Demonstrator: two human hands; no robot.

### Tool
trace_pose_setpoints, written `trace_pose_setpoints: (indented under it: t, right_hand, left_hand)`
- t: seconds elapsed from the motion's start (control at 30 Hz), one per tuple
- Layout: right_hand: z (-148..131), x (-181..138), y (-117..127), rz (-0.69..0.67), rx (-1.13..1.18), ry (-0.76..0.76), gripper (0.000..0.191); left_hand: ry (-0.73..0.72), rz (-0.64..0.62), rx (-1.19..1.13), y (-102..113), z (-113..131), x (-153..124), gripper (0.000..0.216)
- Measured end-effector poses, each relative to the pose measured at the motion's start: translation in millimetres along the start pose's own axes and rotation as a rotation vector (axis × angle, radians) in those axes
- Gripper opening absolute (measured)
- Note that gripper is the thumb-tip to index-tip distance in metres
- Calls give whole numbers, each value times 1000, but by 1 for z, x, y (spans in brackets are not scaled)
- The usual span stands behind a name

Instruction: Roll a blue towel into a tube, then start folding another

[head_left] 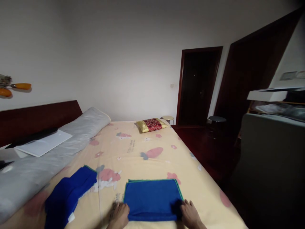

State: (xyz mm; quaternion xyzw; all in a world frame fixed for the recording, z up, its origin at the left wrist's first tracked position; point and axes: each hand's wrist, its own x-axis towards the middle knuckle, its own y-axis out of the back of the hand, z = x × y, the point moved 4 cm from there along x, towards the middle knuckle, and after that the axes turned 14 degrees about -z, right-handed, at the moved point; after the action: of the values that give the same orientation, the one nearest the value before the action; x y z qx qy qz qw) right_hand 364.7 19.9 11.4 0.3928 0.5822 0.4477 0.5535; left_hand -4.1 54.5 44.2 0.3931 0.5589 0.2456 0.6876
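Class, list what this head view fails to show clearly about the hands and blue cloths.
Head view:
Left hand: motion-blurred, fingers indistinct.
Right hand: grip lost in shadow at the corner of the folded blue green-edged cloth.
Rumpled blue cloth heap: cut off by bottom edge.

The bed (133, 167) is holding a folded blue towel (152, 198), a blue cloth heap (68, 195), a red-and-gold pillow (151, 124) and a long grey roll (59, 149).

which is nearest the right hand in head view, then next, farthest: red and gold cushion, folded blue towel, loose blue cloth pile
1. folded blue towel, at the right hand
2. loose blue cloth pile, left on the bed
3. red and gold cushion, far end
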Motion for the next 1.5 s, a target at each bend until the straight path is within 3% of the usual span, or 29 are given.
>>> trace_pose_setpoints:
  t: [0.13, 0.23, 0.3, 0.4, 0.5, 0.67, 0.83, 1.03, 1.13, 1.23, 1.33, 1.4, 1.5]
  right_hand:
    - [-11, 6, -14, -32, -22, 44, 52]
    - [-33, 8, -25, -45, -41, 136, 62]
    - [-56, 6, -29, 33, -63, 297, 62]
    - [-86, -5, -30, 255, -99, 599, 62]
    - [-93, -11, -33, 318, -113, 713, 56]
    - [-68, 0, -34, 103, -10, 571, 60]
    - [-42, 14, -36, -124, -1, 257, 72]
    - [-14, 12, -37, -97, -51, 73, 83]
    - [-1, 8, -35, -51, -67, 34, 74]
    - [3, 7, -33, -10, -82, 35, 60]
    - [-10, 11, -38, 14, -91, 101, 60]
    - [-30, 15, -44, 68, -107, 245, 61]
    - [-65, 18, -56, 216, -141, 473, 47]
  left_hand:
    - [-68, -10, 30, -10, 16, 2, 62]
    - [-168, -12, 35, -29, 39, 15, 62]
    - [-284, -44, 25, -46, 56, 28, 60]
    - [-452, -121, -6, -69, 71, 43, 60]
    - [-499, -156, -31, -78, 69, 50, 59]
    - [-465, -147, 9, -61, 57, 39, 66]
    - [-193, -157, 107, -32, 49, 21, 79]
    - [18, -119, 128, -17, 27, 11, 89]
    - [78, -85, 143, -15, 14, 11, 86]
    - [104, -35, 158, -14, 11, 11, 70]
    - [23, 3, 165, -17, 28, 15, 55]
    - [-83, 4, 167, -26, 49, 19, 53]
    - [-231, -3, 174, -45, 77, 24, 49]
